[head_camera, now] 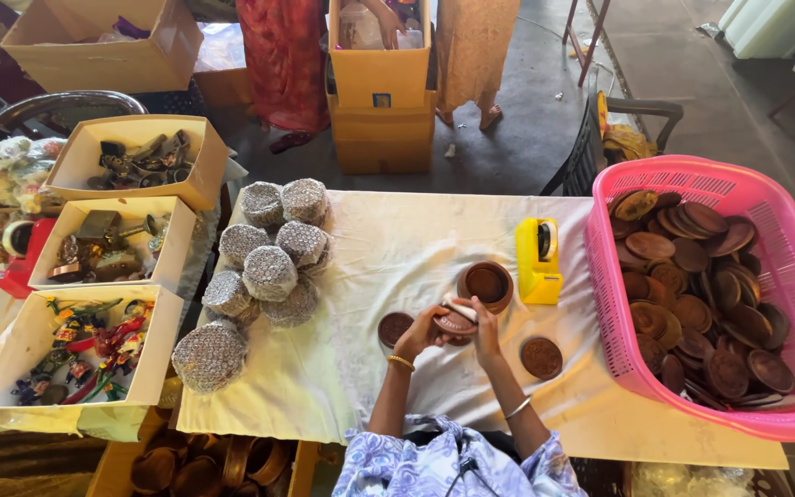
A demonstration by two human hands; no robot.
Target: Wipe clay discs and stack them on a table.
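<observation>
1. Head view: table (397, 239), then pink basket (789, 230) of brown discs at right.
2. Left hand (422, 333) and right hand (485, 324), each grip pinching the wooden piece (455, 322) over the table.
3. Best held steady, level, fingers near its rim.

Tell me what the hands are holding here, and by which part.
Both hands hold one small round brown wooden piece above the white cloth. The left hand grips its left edge, the right hand its right edge. A pale strip lies across its top.

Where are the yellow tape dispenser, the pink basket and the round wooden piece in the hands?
yellow tape dispenser (537, 262), head view, its body.
pink basket (683, 182), head view, far rim.
round wooden piece (455, 322), head view, its top.
</observation>
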